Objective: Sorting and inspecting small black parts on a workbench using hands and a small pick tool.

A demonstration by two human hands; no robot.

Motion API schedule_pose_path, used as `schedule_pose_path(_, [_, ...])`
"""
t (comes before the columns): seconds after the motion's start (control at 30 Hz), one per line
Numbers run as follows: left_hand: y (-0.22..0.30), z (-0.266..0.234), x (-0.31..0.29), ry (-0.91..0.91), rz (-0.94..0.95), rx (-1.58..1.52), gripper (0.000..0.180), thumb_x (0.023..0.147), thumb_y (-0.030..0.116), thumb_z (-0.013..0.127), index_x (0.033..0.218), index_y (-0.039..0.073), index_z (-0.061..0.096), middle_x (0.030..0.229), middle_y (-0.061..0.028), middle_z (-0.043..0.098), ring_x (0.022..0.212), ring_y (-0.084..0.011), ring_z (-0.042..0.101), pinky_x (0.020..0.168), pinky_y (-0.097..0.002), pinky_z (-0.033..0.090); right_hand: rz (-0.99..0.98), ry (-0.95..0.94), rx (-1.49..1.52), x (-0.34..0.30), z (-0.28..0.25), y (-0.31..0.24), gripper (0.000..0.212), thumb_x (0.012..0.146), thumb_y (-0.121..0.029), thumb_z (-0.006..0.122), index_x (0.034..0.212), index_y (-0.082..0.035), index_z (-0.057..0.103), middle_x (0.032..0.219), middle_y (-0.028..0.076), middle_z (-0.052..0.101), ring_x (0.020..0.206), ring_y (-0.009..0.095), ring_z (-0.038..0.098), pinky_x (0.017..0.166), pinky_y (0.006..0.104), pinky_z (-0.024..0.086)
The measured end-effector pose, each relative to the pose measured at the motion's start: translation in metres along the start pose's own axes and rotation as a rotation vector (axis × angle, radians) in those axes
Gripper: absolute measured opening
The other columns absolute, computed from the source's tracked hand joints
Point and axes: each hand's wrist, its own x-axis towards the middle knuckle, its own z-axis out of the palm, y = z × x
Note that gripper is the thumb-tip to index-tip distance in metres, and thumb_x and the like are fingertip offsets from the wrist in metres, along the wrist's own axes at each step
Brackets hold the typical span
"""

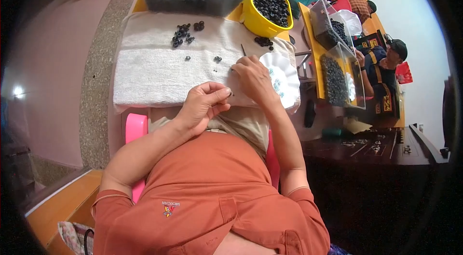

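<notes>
My left hand (207, 104) is held over the table's near edge, thumb and forefinger pinched on a small dark piece (232, 94), too small to name. To its right, my right hand (254, 77) rests low over the white cloth (154, 71) with fingers curled together; what is in them is hidden. A thin dark stick-like tool (243, 50) shows just beyond its knuckles; I cannot tell whether it is held. Beside that wrist is a white scalloped plate (289, 76) with small teal marks or pieces. Small black round parts (181, 35) lie in loose groups on the cloth.
At the far edge stand a clear plastic bin (193, 1) and a yellow tub (248, 16), both full of black parts. More black pieces (264, 41) lie by the tub. On the right, a person (378, 62) sits at another table with clear bins (357, 96).
</notes>
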Motion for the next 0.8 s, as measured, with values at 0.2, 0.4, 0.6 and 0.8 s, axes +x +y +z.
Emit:
schedule_pose_path(0.2, [-0.001, 0.002, 0.000, 0.024, -0.020, 0.005, 0.009, 0.089, 0.011, 0.069, 0.095, 0.008, 0.062, 0.084, 0.0000, 0.063, 0.075, -0.0088, 0.061, 0.071, -0.0245, 0.057, -0.075, 0.008, 0.067, 0.003, 0.004, 0.003, 0.012, 0.076, -0.007, 0.062, 0.086, -0.004, 0.069, 0.092, 0.008, 0.065, 0.093, 0.027, 0.058, 0.081, 0.0362, 0.050])
schedule_pose_path(0.4, [-0.001, 0.001, 0.000, 0.022, -0.020, 0.016, 0.009, 0.089, 0.011, 0.069, 0.094, 0.008, 0.063, 0.084, 0.0009, 0.062, 0.075, -0.0083, 0.060, 0.070, -0.0242, 0.057, -0.105, -0.069, 0.116, 0.007, -0.002, 0.003, 0.012, 0.078, -0.008, 0.064, 0.088, -0.004, 0.070, 0.090, 0.008, 0.064, 0.091, 0.027, 0.058, 0.080, 0.0356, 0.050])
schedule_pose_path(0.6, [0.000, 0.001, -0.001, 0.026, -0.016, 0.033, 0.009, 0.089, 0.012, 0.070, 0.094, 0.008, 0.063, 0.084, 0.0007, 0.063, 0.074, -0.0079, 0.060, 0.069, -0.0237, 0.057, -0.079, -0.118, 0.148, 0.010, -0.002, 0.000, 0.012, 0.080, -0.010, 0.064, 0.089, -0.005, 0.070, 0.093, 0.008, 0.064, 0.092, 0.027, 0.058, 0.082, 0.0360, 0.050])
schedule_pose_path(0.8, [0.000, 0.000, 0.000, 0.026, -0.016, 0.033, 0.009, 0.089, 0.011, 0.069, 0.094, 0.007, 0.063, 0.085, 0.0005, 0.063, 0.075, -0.0078, 0.060, 0.069, -0.0239, 0.057, -0.086, -0.143, 0.132, 0.013, -0.002, -0.001, 0.011, 0.081, -0.011, 0.064, 0.088, -0.005, 0.070, 0.092, 0.008, 0.064, 0.092, 0.027, 0.059, 0.081, 0.0360, 0.050])
